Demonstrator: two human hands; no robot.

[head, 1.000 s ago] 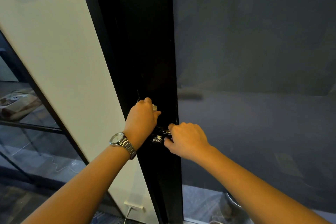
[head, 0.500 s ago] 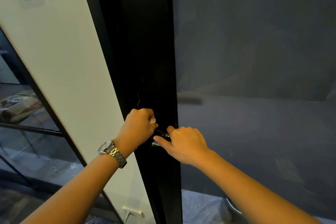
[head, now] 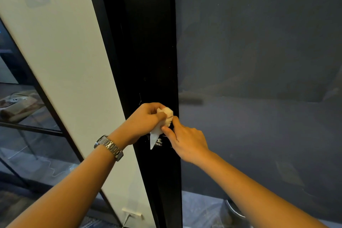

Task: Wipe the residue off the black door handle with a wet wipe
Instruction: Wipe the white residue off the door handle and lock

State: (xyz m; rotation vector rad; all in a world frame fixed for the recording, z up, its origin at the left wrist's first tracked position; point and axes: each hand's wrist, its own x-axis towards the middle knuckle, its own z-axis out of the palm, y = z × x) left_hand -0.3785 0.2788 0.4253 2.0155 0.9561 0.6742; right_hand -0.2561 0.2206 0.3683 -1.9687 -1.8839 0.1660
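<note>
White wet wipe (head: 167,116), frame centre, against black door frame (head: 148,42).
L hand (head: 146,122) clutches bunched wipe; R hand (head: 187,140) pinches its lower edge; whitish residue (head: 158,142) just below.

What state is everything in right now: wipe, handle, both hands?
wet wipe: bunched, one corner hanging loose, held by both hands.
left hand: fingers curled round the wipe's bunched part.
right hand: thumb and forefinger pinch the wipe.
door handle: mostly hidden by the hands; white residue shows on it below the wipe.
wall socket: a cable plugged in.
</note>
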